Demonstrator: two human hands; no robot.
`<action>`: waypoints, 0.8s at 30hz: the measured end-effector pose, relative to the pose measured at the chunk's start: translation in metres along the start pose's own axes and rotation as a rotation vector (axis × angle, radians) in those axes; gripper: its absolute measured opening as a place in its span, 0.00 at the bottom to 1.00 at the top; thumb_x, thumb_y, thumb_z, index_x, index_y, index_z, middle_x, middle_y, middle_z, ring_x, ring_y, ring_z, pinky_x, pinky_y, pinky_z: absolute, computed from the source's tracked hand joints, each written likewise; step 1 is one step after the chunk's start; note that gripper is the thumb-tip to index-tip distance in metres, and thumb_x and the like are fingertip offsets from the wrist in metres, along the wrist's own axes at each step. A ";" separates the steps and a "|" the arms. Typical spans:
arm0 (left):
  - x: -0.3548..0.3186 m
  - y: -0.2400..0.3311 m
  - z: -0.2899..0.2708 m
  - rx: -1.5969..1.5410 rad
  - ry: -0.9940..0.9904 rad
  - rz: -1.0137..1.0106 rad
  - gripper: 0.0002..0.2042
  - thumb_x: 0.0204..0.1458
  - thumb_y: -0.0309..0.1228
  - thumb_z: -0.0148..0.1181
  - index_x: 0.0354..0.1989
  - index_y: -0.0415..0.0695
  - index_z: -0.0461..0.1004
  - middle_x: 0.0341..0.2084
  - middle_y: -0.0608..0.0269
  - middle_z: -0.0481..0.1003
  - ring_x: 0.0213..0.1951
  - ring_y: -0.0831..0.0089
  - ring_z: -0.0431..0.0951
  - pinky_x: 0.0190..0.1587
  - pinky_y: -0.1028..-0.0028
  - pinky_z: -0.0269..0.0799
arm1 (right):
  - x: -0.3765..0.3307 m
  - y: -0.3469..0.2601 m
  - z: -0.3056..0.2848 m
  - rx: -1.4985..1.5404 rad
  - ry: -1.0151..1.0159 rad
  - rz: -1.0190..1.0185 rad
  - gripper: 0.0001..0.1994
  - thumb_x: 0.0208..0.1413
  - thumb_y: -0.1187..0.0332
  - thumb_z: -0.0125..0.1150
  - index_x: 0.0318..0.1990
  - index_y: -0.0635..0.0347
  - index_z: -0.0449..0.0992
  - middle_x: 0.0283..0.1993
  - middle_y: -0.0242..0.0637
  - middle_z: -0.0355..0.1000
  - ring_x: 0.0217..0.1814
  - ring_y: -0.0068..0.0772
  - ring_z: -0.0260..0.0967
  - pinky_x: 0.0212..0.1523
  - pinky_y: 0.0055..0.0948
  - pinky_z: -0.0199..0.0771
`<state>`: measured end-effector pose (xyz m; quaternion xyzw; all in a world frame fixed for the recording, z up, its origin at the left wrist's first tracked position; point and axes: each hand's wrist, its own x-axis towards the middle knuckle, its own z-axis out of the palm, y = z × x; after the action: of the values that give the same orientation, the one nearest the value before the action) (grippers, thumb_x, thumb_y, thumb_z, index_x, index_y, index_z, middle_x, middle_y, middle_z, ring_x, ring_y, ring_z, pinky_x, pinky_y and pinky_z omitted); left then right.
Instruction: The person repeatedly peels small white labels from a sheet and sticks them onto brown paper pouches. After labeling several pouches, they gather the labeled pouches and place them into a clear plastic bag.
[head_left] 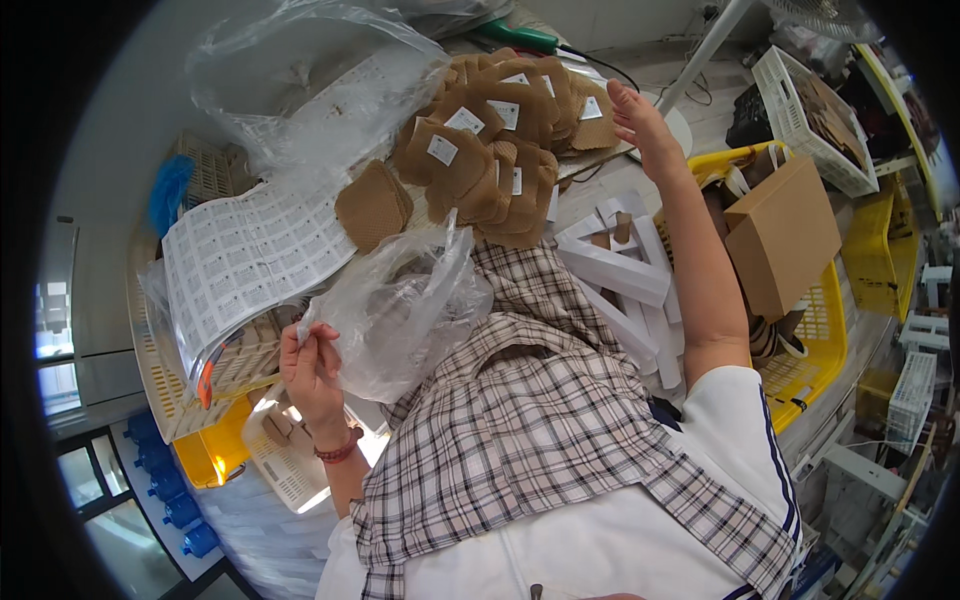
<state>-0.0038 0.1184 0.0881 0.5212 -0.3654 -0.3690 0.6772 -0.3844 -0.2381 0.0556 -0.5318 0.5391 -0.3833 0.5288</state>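
At the far left a cream slatted plastic crate (pixel 215 372) stands over a yellow plastic tub (pixel 212 455), and a curling stack of white printed label sheets (pixel 245 255) hangs over the crate's near edge, leaving little free room there. The left hand (pixel 312 368) is just beside that stack, its fingers pinched shut on the lower corner of a crumpled clear plastic bag (pixel 405 310); the bag billows up and to the right from the pinch, over a plaid checked cloth (pixel 530 420) on the person's lap. Beyond it, a heap of brown paper pouches with small white stickers (pixel 495 140) fills the middle of the table, with a larger clear plastic wrapper (pixel 310 90) behind. The right hand (pixel 640 125) reaches to the heap's right edge, fingers spread and loosely open, touching or just beside the outermost pouch; I cannot tell which. White cardboard strips (pixel 620 270) lie under that forearm. To the right a brown cardboard box (pixel 785 235) sits in a yellow plastic basket (pixel 825 340), crowding that side.
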 end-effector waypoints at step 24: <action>-0.006 -0.036 -0.013 -0.163 0.124 -0.093 0.09 0.61 0.24 0.48 0.42 0.39 0.76 0.30 0.57 0.79 0.20 0.83 0.64 0.26 0.83 0.59 | -0.123 0.045 0.168 0.259 0.243 0.069 0.50 0.43 0.58 0.79 0.67 0.67 0.49 0.63 0.50 0.60 0.61 0.37 0.62 0.61 0.32 0.64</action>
<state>0.0005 0.1230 0.0495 0.5027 -0.2669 -0.3954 0.7210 -0.2428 -0.0862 0.0068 -0.3901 0.5630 -0.4927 0.5368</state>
